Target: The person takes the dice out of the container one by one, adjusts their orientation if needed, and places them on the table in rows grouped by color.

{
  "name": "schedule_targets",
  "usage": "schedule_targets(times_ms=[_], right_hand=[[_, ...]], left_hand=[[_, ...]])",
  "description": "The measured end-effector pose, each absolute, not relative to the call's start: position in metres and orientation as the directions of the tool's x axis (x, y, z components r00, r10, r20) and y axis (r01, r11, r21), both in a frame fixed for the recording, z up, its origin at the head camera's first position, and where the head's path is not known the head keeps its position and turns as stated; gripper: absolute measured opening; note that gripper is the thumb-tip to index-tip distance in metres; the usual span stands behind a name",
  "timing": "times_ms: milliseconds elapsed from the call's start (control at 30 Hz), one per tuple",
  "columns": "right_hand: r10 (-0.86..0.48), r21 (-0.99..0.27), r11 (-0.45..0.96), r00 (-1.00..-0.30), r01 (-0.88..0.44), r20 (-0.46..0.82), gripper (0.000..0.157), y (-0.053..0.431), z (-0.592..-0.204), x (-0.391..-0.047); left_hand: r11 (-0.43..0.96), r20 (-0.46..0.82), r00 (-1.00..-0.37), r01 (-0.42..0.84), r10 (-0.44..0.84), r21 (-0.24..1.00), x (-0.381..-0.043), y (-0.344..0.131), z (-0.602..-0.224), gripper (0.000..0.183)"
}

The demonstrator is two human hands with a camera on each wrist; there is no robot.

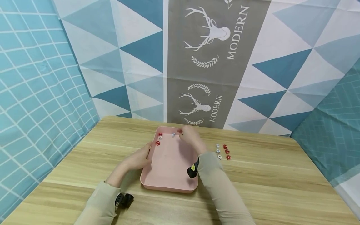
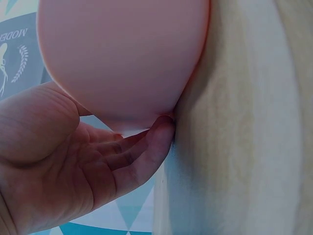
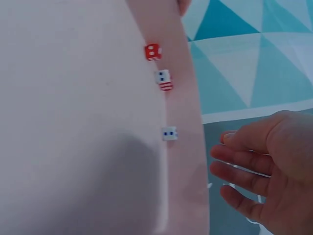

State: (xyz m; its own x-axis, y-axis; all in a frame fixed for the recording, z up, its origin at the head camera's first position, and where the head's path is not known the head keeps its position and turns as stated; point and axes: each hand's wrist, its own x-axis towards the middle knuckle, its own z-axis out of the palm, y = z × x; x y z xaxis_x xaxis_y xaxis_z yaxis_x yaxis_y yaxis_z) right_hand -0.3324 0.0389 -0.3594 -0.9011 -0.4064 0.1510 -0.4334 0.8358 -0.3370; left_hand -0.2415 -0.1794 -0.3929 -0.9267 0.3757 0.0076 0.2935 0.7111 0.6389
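Note:
A pink tray lies on the table in the head view. My left hand grips its left side; in the left wrist view the thumb and fingers bend around the tray wall. At the tray's far edge is my right hand, with fingers loosely bent and nothing visible between them in the right wrist view. Several dice lie inside the tray's far end: a white die closest to the right hand, a red die by the left wall, and a white die against another red one in the corner.
Right of the tray, three white dice and three red dice stand in two columns on the wooden table. A patterned cloth hangs behind the table, with blue tiled cloth at the left. Each wrist wears a black camera.

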Motion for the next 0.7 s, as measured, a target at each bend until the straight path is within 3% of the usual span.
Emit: schedule_targets(times_ms=[167,333,533,700], right_hand=[[-0.409,-0.234,0.874,-0.905,-0.425,0.116,0.031,0.034,-0.367,-0.334],[-0.436,-0.258,0.857,-0.895,-0.446,0.099,0.031,0.029,-0.374,-0.335],[-0.487,-0.243,0.833,-0.867,-0.497,0.104,0.020,0.023,-0.379,-0.336],[-0.494,-0.221,0.840,-0.867,-0.496,0.067,0.025,0.019,-0.379,-0.334]], left_hand=[[0.706,0.011,-0.924,0.299,0.382,0.642,-0.242,-0.179,-0.393,0.074],[0.697,0.020,-0.921,0.309,0.389,0.647,-0.242,-0.178,-0.393,0.074],[0.701,0.019,-0.922,0.307,0.386,0.644,-0.241,-0.179,-0.393,0.074],[0.700,0.020,-0.925,0.301,0.378,0.647,-0.242,-0.179,-0.393,0.074]])
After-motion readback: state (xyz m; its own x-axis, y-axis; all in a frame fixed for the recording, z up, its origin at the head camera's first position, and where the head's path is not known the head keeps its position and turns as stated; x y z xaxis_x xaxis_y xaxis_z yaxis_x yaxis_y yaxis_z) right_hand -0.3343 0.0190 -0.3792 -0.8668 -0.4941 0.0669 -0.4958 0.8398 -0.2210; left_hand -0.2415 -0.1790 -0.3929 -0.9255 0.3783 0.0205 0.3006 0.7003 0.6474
